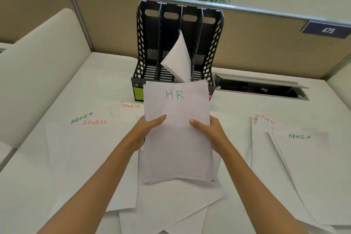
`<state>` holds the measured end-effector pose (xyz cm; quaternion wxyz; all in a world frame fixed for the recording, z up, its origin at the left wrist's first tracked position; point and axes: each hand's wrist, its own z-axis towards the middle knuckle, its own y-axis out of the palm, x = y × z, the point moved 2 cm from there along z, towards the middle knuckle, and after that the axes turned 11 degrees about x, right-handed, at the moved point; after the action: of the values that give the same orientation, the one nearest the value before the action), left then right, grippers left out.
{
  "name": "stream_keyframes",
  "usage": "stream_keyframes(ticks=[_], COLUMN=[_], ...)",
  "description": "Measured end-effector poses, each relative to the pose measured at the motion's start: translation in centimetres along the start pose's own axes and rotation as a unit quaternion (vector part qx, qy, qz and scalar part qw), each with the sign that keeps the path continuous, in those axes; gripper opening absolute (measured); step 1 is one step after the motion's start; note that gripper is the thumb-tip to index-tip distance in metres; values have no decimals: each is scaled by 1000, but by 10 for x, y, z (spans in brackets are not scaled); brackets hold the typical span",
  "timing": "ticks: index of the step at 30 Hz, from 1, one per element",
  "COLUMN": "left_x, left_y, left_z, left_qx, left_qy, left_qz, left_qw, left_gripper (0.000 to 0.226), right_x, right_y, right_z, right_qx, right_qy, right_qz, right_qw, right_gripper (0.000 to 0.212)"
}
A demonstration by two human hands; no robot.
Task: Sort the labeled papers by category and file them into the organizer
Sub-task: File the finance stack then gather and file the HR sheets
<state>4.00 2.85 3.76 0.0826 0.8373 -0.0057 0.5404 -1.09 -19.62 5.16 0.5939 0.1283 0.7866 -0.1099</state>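
Note:
I hold a stack of white papers (176,138) upright above the desk, its top sheet marked "HR" in green. My left hand (147,129) grips the stack's left edge and my right hand (207,131) grips its right edge, thumbs on the front. Behind it stands a black slotted organizer (150,43) against the partition. A leaning bundle of white papers (179,57) sits in one of its middle slots. Sticky labels on the organizer's front are mostly hidden by the stack.
Loose sheets lie on the white desk: "ADMIN" and "SPORTS" papers (89,119) at left, a "SPORTS" sheet (131,106) near the organizer, "SPORTS" (267,119) and "ADMIN" (300,137) sheets at right. More papers (171,205) lie under my arms. A cable hatch (260,89) gapes at right.

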Motion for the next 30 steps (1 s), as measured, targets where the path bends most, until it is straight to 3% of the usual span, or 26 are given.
stream_keyframes(ticks=[5,8,16,18,20,23,27,30], left_x=[43,60,39,35,38,55,92,119], left_y=[-3,-7,-16,-18,-23,-29,-37,-45], left_z=[-9,-13,0,7,15,28,46,59], left_qx=[-27,-25,-46,-28,-20,-23,-54,-75], left_qy=[109,152,108,92,89,102,124,145], left_qz=[-41,-33,88,92,82,87,112,127], left_qw=[993,987,989,991,992,991,984,978], left_gripper=[49,59,47,34,26,24,13,12], right_x=[-41,-53,-54,-66,-84,-114,-156,-190], right_y=[16,23,22,12,3,-2,12,32], right_z=[-16,-22,-24,-19,-11,0,9,13], right_qx=[56,47,60,104,154,144,104,106], right_qy=[-111,-134,-136,-186,-256,-291,-254,-264], right_qz=[20,31,4,-59,-176,-299,-324,-308], right_qw=[992,989,989,975,938,897,906,908], right_gripper=[20,19,23,20,13,13,21,16])
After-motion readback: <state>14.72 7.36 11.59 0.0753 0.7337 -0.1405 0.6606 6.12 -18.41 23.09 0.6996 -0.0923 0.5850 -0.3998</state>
